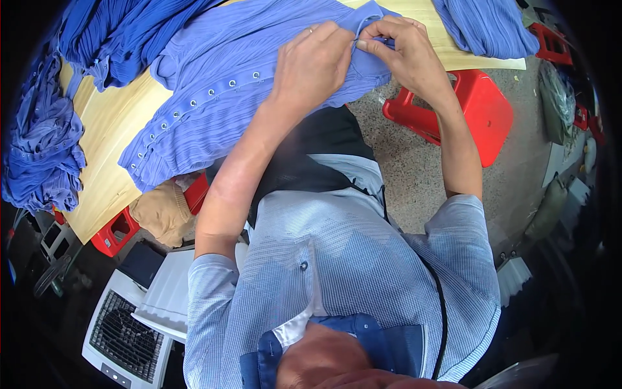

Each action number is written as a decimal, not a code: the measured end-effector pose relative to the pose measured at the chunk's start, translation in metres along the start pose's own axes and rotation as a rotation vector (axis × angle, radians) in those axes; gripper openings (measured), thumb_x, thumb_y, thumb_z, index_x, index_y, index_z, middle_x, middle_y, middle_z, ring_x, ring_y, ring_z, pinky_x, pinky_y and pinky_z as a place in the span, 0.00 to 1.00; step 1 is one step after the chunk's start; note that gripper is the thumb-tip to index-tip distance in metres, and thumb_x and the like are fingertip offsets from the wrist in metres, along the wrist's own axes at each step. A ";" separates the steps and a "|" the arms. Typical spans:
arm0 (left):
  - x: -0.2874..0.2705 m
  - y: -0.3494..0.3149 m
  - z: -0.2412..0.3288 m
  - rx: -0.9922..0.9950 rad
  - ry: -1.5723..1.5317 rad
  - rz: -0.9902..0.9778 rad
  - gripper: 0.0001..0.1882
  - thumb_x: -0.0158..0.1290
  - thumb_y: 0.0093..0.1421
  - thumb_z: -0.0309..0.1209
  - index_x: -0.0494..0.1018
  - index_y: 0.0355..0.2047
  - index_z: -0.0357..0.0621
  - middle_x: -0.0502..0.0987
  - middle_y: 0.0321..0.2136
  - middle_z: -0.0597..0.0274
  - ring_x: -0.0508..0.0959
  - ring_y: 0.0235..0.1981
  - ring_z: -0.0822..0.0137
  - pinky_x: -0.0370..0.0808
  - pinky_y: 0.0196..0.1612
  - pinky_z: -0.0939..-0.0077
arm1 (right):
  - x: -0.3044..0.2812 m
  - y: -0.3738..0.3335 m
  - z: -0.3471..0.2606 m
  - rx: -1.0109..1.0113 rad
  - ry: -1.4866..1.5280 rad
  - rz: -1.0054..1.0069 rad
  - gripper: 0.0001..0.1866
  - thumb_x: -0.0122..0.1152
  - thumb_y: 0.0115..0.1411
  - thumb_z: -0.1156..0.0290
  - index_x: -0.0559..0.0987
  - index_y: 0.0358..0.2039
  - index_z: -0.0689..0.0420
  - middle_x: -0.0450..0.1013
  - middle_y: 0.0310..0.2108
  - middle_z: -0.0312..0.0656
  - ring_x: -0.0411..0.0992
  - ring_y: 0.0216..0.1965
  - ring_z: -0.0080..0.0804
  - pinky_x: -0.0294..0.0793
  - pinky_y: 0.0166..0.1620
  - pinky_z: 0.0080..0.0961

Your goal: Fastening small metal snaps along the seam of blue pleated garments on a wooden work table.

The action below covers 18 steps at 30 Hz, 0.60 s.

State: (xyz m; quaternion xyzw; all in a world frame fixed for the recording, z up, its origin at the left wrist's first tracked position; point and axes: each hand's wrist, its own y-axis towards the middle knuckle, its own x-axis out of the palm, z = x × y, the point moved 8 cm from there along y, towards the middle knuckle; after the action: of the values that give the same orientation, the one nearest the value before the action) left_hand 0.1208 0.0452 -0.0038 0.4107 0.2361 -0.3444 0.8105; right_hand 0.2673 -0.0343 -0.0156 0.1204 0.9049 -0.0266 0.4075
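Note:
A periwinkle-blue ribbed shirt (214, 120) lies spread across the wooden table, with a row of silver ring-shaped fasteners along its front strip. My left hand (311, 65) is closed on the shirt's edge just below the collar (367, 14). Close beside it, my right hand (409, 57) pinches the same edge between thumb and forefinger. The two sets of fingertips nearly meet. Whatever small part lies between them is hidden by the fingers.
Darker blue garments (123, 39) and a crumpled heap of blue clothes (42, 142) are on the left of the table (107, 139). Another folded blue garment (489, 26) lies at the far right. A red stool (489, 113) stands right; a grey-white air cooler (103, 311) stands lower left.

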 end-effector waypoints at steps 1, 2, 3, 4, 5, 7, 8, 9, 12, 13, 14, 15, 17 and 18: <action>0.000 0.000 0.000 -0.004 0.002 0.002 0.07 0.67 0.63 0.25 0.85 0.42 0.44 0.81 0.32 0.59 0.84 0.33 0.53 0.82 0.37 0.59 | -0.002 -0.001 -0.001 -0.043 -0.012 0.035 0.11 0.72 0.69 0.62 0.88 0.40 0.57 0.82 0.35 0.42 0.80 0.42 0.43 0.67 0.62 0.45; 0.001 0.000 0.001 0.003 0.010 -0.003 0.07 0.67 0.64 0.25 0.85 0.42 0.44 0.81 0.32 0.59 0.84 0.34 0.53 0.82 0.38 0.59 | -0.003 -0.001 -0.002 -0.086 -0.022 0.069 0.11 0.72 0.69 0.62 0.88 0.40 0.57 0.83 0.35 0.42 0.81 0.42 0.44 0.67 0.65 0.47; 0.002 0.000 0.001 0.010 0.019 -0.010 0.08 0.66 0.64 0.25 0.85 0.43 0.44 0.81 0.33 0.59 0.84 0.35 0.53 0.83 0.39 0.59 | 0.001 -0.003 -0.003 -0.088 -0.019 0.065 0.11 0.72 0.69 0.62 0.88 0.40 0.57 0.83 0.35 0.42 0.81 0.42 0.44 0.67 0.65 0.47; 0.002 0.001 0.001 0.006 0.022 -0.007 0.08 0.66 0.64 0.25 0.85 0.43 0.44 0.81 0.33 0.59 0.84 0.35 0.53 0.83 0.39 0.59 | -0.003 -0.006 -0.009 -0.119 -0.076 0.141 0.10 0.73 0.69 0.63 0.88 0.39 0.57 0.83 0.34 0.41 0.81 0.42 0.44 0.66 0.68 0.49; 0.003 0.002 0.002 0.009 0.028 -0.015 0.08 0.66 0.64 0.25 0.85 0.43 0.44 0.81 0.34 0.59 0.84 0.36 0.53 0.83 0.39 0.59 | -0.007 -0.010 -0.014 -0.149 -0.133 0.218 0.10 0.73 0.69 0.64 0.88 0.39 0.57 0.84 0.34 0.41 0.81 0.42 0.43 0.64 0.71 0.52; 0.005 0.004 0.004 0.014 0.036 -0.018 0.08 0.66 0.63 0.24 0.84 0.44 0.44 0.80 0.35 0.59 0.84 0.36 0.53 0.83 0.39 0.59 | -0.009 -0.012 -0.014 -0.167 -0.149 0.247 0.08 0.74 0.68 0.65 0.89 0.38 0.57 0.85 0.35 0.41 0.82 0.43 0.43 0.63 0.72 0.54; 0.006 0.006 0.006 0.009 0.048 -0.027 0.09 0.66 0.63 0.24 0.84 0.44 0.44 0.80 0.35 0.59 0.84 0.36 0.53 0.83 0.39 0.59 | -0.012 -0.013 -0.016 -0.182 -0.168 0.280 0.07 0.75 0.67 0.66 0.89 0.37 0.56 0.86 0.36 0.41 0.83 0.44 0.43 0.61 0.74 0.57; 0.005 0.009 0.008 0.008 0.059 -0.034 0.10 0.65 0.63 0.24 0.84 0.45 0.44 0.80 0.35 0.59 0.84 0.37 0.53 0.83 0.39 0.59 | -0.015 -0.013 -0.019 -0.191 -0.177 0.285 0.07 0.75 0.67 0.66 0.89 0.37 0.56 0.86 0.36 0.41 0.83 0.44 0.43 0.61 0.74 0.57; 0.001 0.011 0.011 0.010 0.068 -0.044 0.10 0.65 0.63 0.22 0.84 0.45 0.43 0.80 0.36 0.57 0.84 0.37 0.51 0.83 0.39 0.57 | -0.023 -0.011 -0.026 -0.138 -0.186 0.239 0.05 0.75 0.66 0.68 0.90 0.38 0.55 0.87 0.40 0.42 0.84 0.46 0.44 0.61 0.74 0.60; 0.001 0.008 0.007 0.005 0.056 -0.010 0.08 0.64 0.62 0.23 0.82 0.42 0.44 0.79 0.35 0.57 0.83 0.37 0.51 0.82 0.38 0.56 | -0.014 -0.012 -0.023 -0.120 -0.084 0.237 0.06 0.73 0.67 0.68 0.90 0.40 0.56 0.87 0.40 0.43 0.84 0.46 0.44 0.60 0.75 0.60; 0.001 0.004 0.004 0.010 0.031 0.037 0.05 0.62 0.61 0.24 0.80 0.38 0.45 0.77 0.34 0.58 0.82 0.36 0.51 0.82 0.38 0.55 | -0.004 -0.014 -0.013 -0.088 -0.080 0.238 0.06 0.72 0.68 0.67 0.89 0.40 0.55 0.87 0.40 0.43 0.84 0.47 0.45 0.59 0.75 0.60; 0.005 -0.002 -0.002 -0.010 0.000 0.018 0.07 0.62 0.61 0.22 0.81 0.40 0.44 0.78 0.35 0.56 0.83 0.37 0.50 0.81 0.38 0.55 | 0.004 -0.014 -0.007 -0.087 -0.006 0.212 0.06 0.73 0.66 0.67 0.88 0.39 0.54 0.86 0.38 0.42 0.83 0.47 0.46 0.58 0.76 0.61; 0.006 -0.003 0.001 -0.026 0.026 -0.018 0.08 0.62 0.63 0.20 0.82 0.42 0.42 0.78 0.35 0.52 0.83 0.37 0.47 0.81 0.39 0.53 | 0.012 -0.015 0.002 -0.064 0.030 0.235 0.05 0.75 0.65 0.68 0.88 0.38 0.53 0.85 0.37 0.41 0.82 0.43 0.43 0.58 0.78 0.59; 0.003 -0.004 0.003 -0.032 0.044 -0.032 0.07 0.62 0.63 0.20 0.82 0.42 0.41 0.79 0.35 0.51 0.83 0.37 0.46 0.81 0.39 0.53 | 0.013 -0.015 0.001 -0.036 0.053 0.210 0.05 0.76 0.65 0.67 0.88 0.38 0.53 0.85 0.36 0.40 0.82 0.43 0.42 0.56 0.79 0.61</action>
State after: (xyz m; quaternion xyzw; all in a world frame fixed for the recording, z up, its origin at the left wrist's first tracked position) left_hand 0.1196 0.0402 -0.0063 0.4015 0.2658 -0.3445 0.8059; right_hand 0.2562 -0.0463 -0.0262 0.2080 0.8980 0.0359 0.3860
